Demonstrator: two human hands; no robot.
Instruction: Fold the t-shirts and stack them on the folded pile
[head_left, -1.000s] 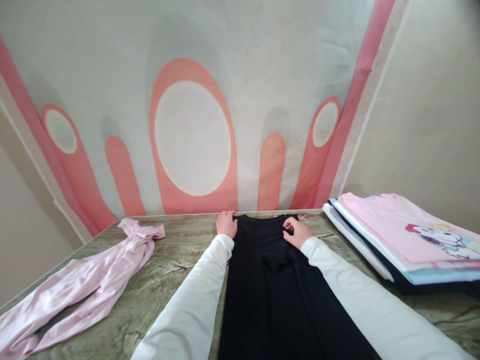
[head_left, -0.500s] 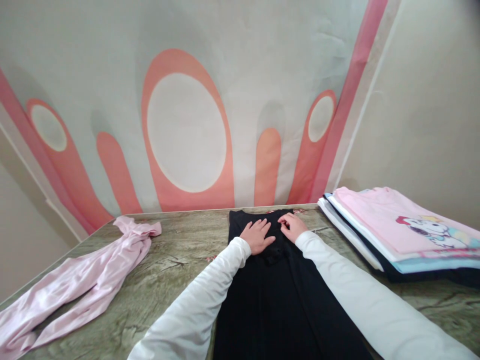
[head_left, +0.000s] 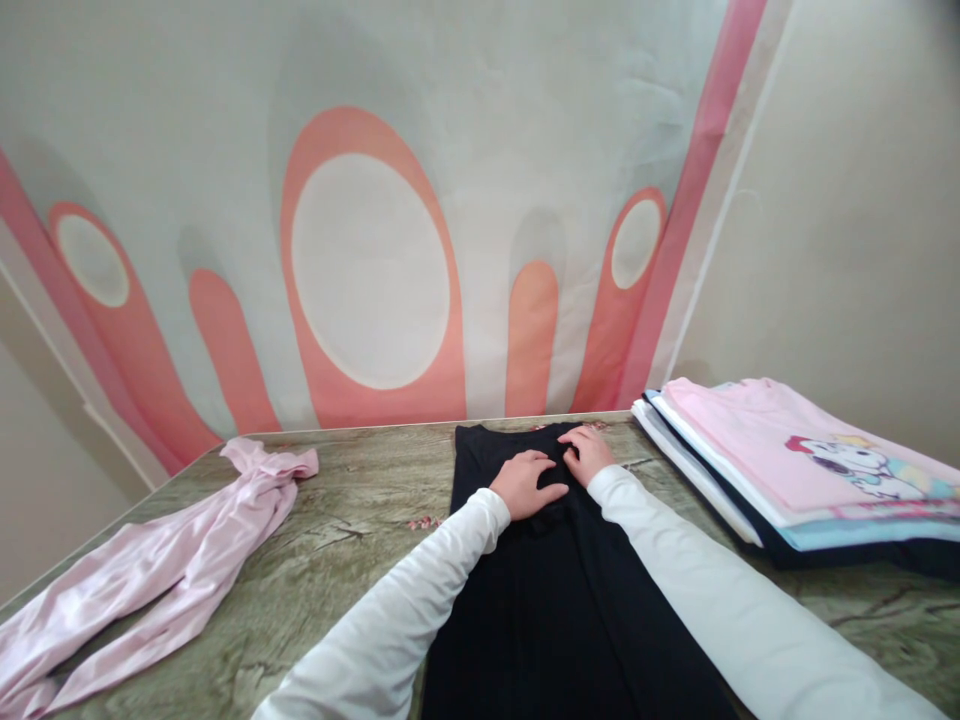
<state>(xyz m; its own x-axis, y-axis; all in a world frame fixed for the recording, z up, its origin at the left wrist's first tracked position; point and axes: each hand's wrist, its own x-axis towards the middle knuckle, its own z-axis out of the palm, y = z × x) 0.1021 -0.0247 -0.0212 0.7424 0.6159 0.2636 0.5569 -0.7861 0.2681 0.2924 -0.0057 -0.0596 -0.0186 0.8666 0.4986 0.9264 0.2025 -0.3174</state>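
- Black garment (head_left: 540,600) flat on worktop (head_left: 360,520), centre.
- Left hand (head_left: 525,483) spread flat on it; right hand (head_left: 589,452) curled at far edge, can't tell if pinching.
- Likely soft, light, limp; best pinched at far-edge corners.

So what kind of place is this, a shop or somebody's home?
Probably an indoor clothes-folding spot; home or workroom, I can't tell. Folded shirts are stacked on the table, a black garment lies spread flat, and a pink garment lies loose nearby.
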